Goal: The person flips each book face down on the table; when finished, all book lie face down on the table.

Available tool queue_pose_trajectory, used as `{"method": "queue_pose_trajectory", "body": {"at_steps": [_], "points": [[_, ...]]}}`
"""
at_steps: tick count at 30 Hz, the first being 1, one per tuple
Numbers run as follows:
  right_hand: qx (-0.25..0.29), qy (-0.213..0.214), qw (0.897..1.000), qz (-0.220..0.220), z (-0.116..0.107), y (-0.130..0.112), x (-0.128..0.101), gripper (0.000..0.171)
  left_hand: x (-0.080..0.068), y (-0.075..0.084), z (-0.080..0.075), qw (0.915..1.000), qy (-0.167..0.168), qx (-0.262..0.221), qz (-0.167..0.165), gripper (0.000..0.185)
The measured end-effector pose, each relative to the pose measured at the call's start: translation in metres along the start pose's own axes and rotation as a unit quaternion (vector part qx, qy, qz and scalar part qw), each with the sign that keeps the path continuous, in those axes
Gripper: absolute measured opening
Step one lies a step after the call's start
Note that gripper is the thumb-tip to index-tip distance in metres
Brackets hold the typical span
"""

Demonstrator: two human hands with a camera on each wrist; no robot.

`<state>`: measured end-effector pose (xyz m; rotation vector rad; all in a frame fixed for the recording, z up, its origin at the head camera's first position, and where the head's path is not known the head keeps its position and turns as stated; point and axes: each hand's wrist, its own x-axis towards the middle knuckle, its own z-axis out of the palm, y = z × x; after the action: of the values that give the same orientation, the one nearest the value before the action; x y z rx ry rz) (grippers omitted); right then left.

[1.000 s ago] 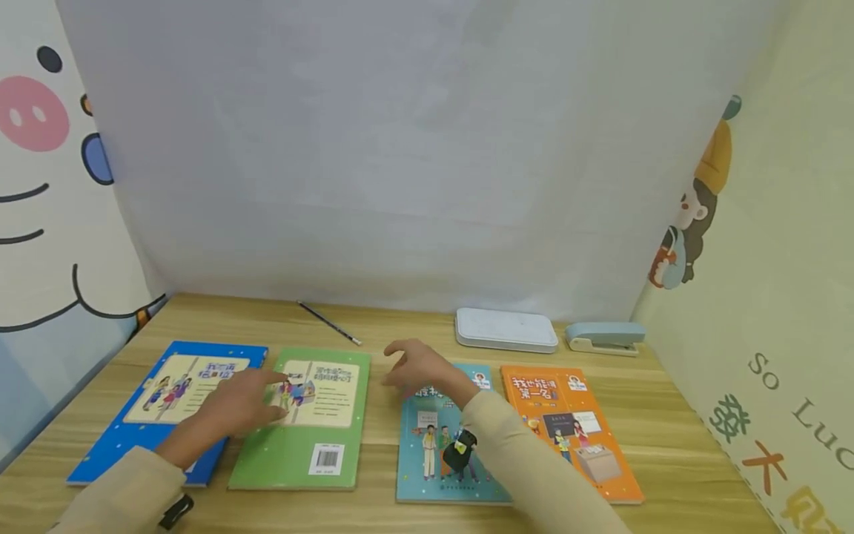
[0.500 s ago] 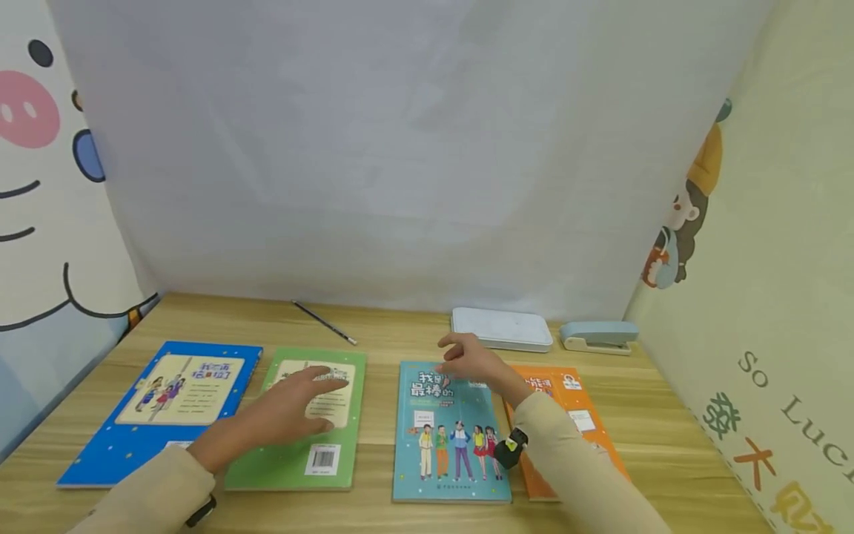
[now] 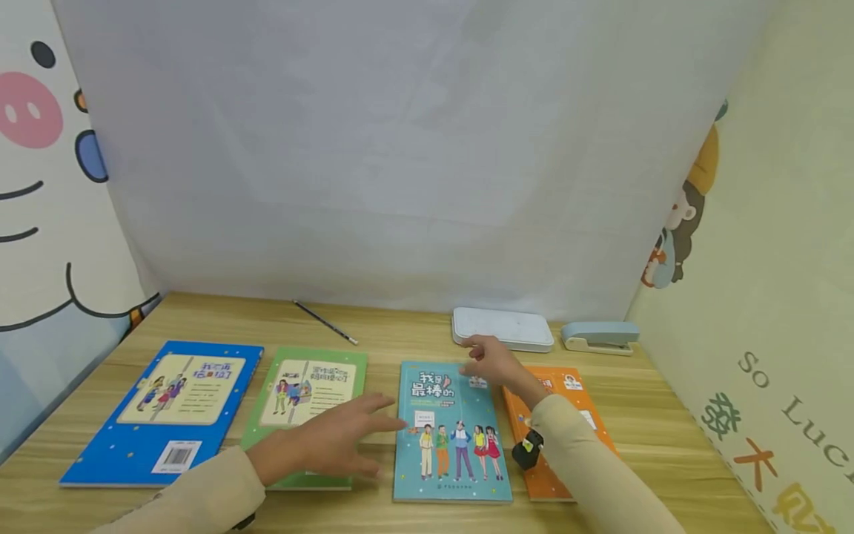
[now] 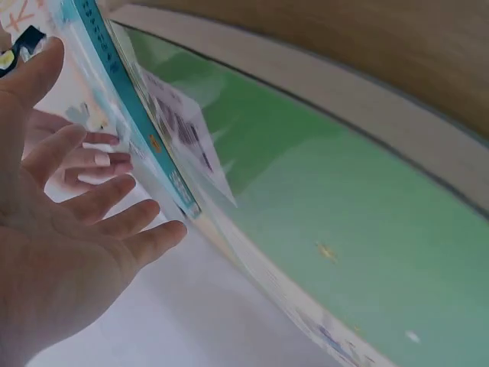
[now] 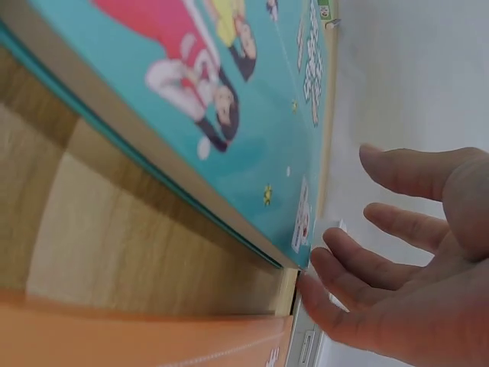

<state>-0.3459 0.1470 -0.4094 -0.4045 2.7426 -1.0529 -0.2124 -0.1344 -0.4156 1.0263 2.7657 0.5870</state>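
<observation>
Four books would be too exact a tally, so several books lie flat in a row on the table. My left hand [image 3: 333, 437] hovers over the right side of the green book [image 3: 303, 389], fingers spread and holding nothing. Its fingertips point at the teal book [image 3: 454, 437], whose cover shows cartoon children. My right hand [image 3: 492, 361] is at the teal book's upper right corner, fingers loosely bent and nothing in them. In the right wrist view its fingers [image 5: 344, 264] are near that corner. The orange book [image 3: 543, 445] lies partly hidden under my right forearm.
A blue book [image 3: 160, 408] lies at the far left. Toward the back are a pencil [image 3: 325, 322], a white case [image 3: 503, 328] and a blue stapler [image 3: 600, 337]. A pale cloth wall [image 3: 373, 148] stands behind the wooden table [image 3: 400, 326].
My left hand has moved right, from between the blue and green books to the green book's right side. My right hand has moved right across the teal book's top. The books have stayed in place.
</observation>
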Motion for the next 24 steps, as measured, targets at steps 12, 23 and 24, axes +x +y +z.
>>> {"method": "queue_pose_trajectory", "body": {"at_steps": [12, 23, 24], "points": [[-0.043, -0.034, 0.997, 0.048, -0.004, -0.002, 0.000, 0.056, 0.011, 0.011, 0.016, 0.9979, -0.044, 0.036, 0.030, 0.071], [-0.096, -0.039, 0.994, 0.043, -0.003, -0.004, 0.002, 0.052, 0.013, 0.017, 0.018, 0.9967, -0.048, 0.057, 0.031, 0.073], [-0.096, -0.038, 0.994, 0.045, -0.003, -0.004, 0.002, 0.052, 0.013, 0.018, 0.018, 0.9968, -0.048, 0.056, 0.031, 0.072]]}}
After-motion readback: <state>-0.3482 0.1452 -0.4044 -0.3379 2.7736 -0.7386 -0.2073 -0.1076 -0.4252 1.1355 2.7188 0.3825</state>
